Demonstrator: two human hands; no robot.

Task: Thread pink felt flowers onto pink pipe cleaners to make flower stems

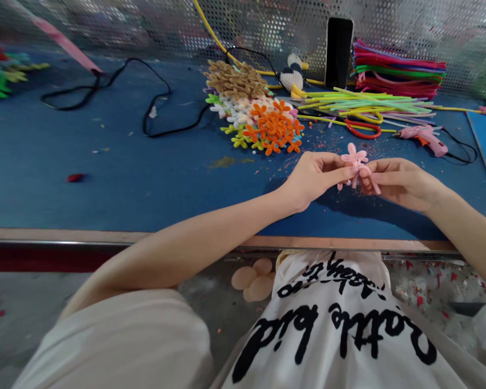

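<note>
Both my hands are close together over the blue table, working on a pink pipe-cleaner flower (354,156). My left hand (314,177) pinches it from the left between thumb and fingers. My right hand (403,181) is closed on its other side, gripping a bent pink stem end (375,185) that sticks out downward. Where the fingertips meet, part of the flower is hidden. Beyond my left hand lies a heap of finished fuzzy flowers, with orange flowers (276,127) in front and brown flowers (237,80) at the back.
Behind my hands lie loose yellow-green pipe cleaners (348,100), red-handled scissors (364,129) and a pink glue gun (425,138). A phone (339,52) leans on the mesh near a red bundle of pipe cleaners (400,70). A black cord (157,97) winds across the table's left.
</note>
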